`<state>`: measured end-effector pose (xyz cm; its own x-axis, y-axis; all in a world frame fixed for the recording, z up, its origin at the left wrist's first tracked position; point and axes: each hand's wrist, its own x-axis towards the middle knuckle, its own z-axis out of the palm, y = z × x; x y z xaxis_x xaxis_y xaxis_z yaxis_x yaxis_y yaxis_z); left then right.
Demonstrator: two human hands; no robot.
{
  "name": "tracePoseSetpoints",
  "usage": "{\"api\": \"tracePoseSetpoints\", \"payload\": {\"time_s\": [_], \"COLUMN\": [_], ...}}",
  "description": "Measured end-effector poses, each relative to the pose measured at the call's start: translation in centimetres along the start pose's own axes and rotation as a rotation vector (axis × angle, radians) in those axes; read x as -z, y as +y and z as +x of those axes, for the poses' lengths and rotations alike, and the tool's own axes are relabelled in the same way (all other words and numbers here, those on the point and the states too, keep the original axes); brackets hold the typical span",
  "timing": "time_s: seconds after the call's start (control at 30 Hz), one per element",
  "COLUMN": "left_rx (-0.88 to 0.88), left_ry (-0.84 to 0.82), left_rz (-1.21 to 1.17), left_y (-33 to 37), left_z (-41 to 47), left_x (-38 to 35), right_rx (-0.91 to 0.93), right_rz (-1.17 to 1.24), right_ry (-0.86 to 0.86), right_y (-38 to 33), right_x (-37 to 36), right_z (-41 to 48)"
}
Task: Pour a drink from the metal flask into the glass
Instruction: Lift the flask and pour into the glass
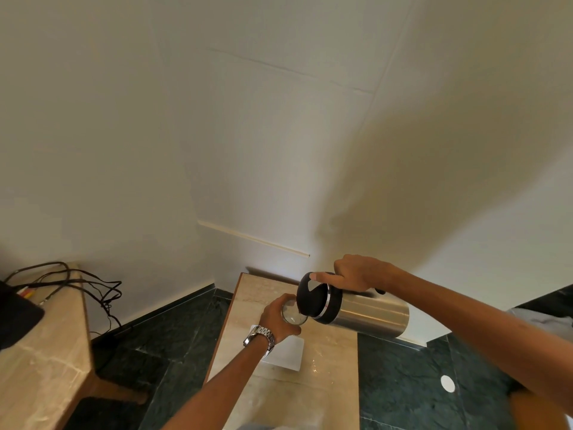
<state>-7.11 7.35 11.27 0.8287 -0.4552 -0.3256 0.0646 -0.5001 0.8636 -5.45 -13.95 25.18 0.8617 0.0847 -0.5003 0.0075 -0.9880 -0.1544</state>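
Observation:
The metal flask (369,313) has a steel body and a black top. It lies tipped almost flat, its spout pointing left over the glass. My right hand (356,273) grips its black handle from above. The clear glass (294,314) is held up just under the spout, above the beige table (328,361). My left hand (277,318) wraps around the glass, a metal watch on its wrist. Whether liquid is flowing cannot be made out.
A white square sheet (286,352) lies on the table below the glass. A second beige counter (43,342) at the left carries a black device and tangled black cables (93,290). Dark green floor lies between the two; white walls stand behind.

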Motion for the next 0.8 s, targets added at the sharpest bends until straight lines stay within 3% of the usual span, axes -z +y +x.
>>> {"api": "tracePoseSetpoints", "payload": {"time_s": [0.8], "left_rx": [0.009], "left_ry": [0.022], "left_rz": [-0.002], "left_y": [0.2], "left_z": [-0.1], "left_x": [-0.1], "right_rx": [0.063], "right_rz": [-0.088], "right_ry": [0.005], "right_y": [-1.5], "right_x": [1.9], "right_z": [0.2]}}
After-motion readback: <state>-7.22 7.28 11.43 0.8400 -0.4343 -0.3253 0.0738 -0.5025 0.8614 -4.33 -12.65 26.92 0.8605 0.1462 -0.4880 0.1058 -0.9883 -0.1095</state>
